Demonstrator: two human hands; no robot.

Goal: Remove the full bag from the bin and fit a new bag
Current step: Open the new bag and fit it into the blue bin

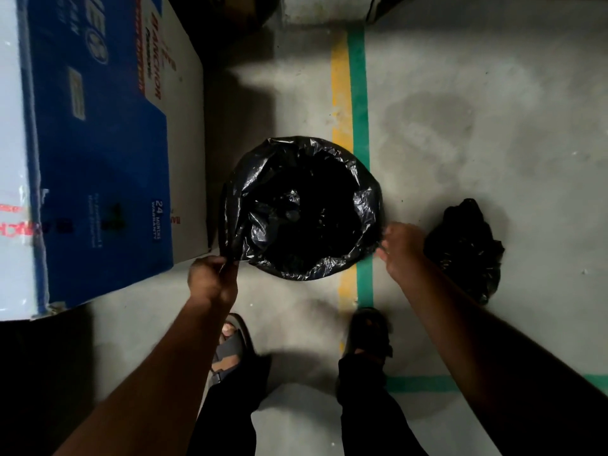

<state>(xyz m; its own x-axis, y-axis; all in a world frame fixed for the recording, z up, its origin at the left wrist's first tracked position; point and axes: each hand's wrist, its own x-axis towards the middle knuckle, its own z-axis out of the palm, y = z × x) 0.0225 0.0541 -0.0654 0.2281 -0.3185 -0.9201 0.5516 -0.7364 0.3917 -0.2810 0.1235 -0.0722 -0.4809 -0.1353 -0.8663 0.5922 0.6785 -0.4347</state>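
A round bin stands on the floor in the middle of the head view, wholly covered by a new black bag [302, 205] draped over its rim and hanging down inside. My left hand [212, 279] pinches a fold of that bag's edge at the near left of the rim. My right hand [399, 246] is at the bag's right rim, fingers spread and touching the plastic; whether it grips is unclear. The full black bag [464, 248], bunched shut, lies on the floor to the right of the bin, just past my right hand.
A big blue and white cardboard box [98, 153] stands close on the bin's left. Yellow and green floor lines [350, 93] run under the bin's right side. My two sandalled feet [230, 343] are just in front of the bin. Dark objects sit at the far wall.
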